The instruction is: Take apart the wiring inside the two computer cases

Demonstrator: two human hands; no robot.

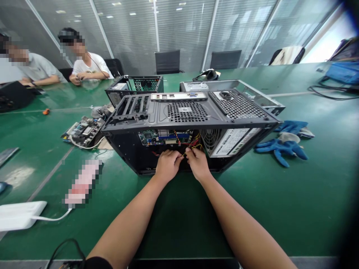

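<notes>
A black computer case (157,116) stands on the green table, its open side facing me and its back panel on top. Both my hands reach into that opening. My left hand (167,164) pinches thin yellow and black cables (184,154) between thumb and fingers. Close beside it, my right hand (198,163) grips the same cable bundle with its fingertips. Behind the hands a motherboard (168,136) shows, with a red wire running down to it. The power supply (234,142), with a fan grille and white label, sits at the right inside. Cable ends are hidden.
Blue gloves (283,147) lie to the right. On the left are a loose circuit board (85,130), a blurred-out phone (83,182) and a white power bank (21,216). More metal cases (146,83) stand behind. Two people (89,67) sit across the table.
</notes>
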